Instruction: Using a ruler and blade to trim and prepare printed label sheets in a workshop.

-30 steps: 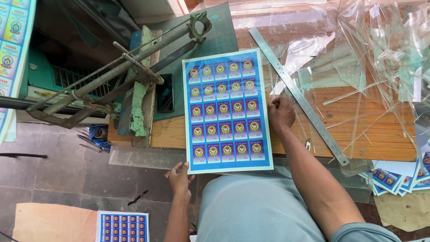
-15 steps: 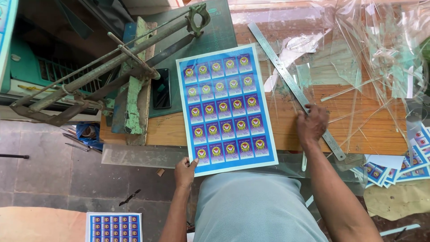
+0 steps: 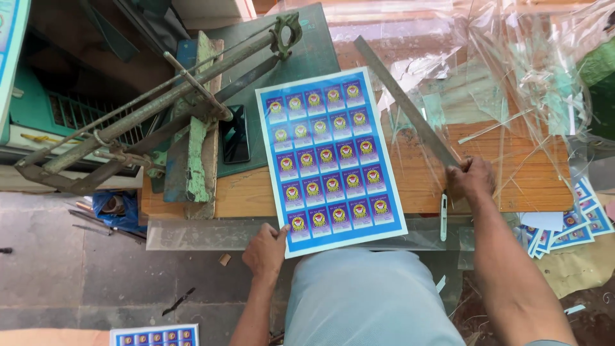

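A blue printed sheet [image 3: 330, 157] with rows of round emblems lies on the wooden table [image 3: 512, 173], its near edge hanging over the front. My left hand [image 3: 266, 253] touches the sheet's near left corner with fingertips. My right hand [image 3: 471, 179] grips the near end of a long metal ruler [image 3: 403, 102], which lies slanted on the table to the right of the sheet. A white pen-like cutter [image 3: 443, 218] lies just below my right hand.
A heavy lever paper cutter [image 3: 166, 109] stands at the left on a green mat [image 3: 307, 57], with a dark phone [image 3: 236, 134] beside it. Crumpled clear plastic film [image 3: 525, 64] covers the table's right. More printed sheets [image 3: 570, 224] lie at the right edge and on the floor [image 3: 154, 334].
My right hand moved off the sheet's right edge to the right and closed on the ruler's near end. My left hand rose from below to the sheet's near left corner.
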